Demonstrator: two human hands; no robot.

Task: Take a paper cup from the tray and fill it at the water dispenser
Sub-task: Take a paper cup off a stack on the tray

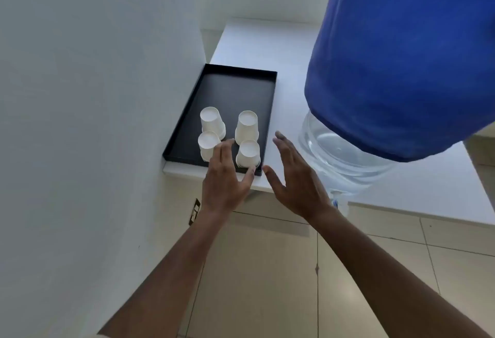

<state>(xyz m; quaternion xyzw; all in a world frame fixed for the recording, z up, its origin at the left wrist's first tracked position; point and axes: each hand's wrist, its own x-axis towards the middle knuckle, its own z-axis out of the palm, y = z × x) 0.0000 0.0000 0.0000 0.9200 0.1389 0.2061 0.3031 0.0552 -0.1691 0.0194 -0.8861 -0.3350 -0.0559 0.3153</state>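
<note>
Both hands are reaching toward the black tray (187,134) sitting on the white worktop (289,91) against the wall. The left hand (226,177) is hovering with fingers spread and empty over the near-left paper cup (206,147); the right hand (294,177) is hanging open beside the tray. Four upturned cup stacks are standing there, thin, matte, tapered (easily crushed). Pinching one lightly at its sides and lifting straight up looks wisest. The water dispenser (345,155), a clear bottle under a blue cover, is standing just right.
</note>
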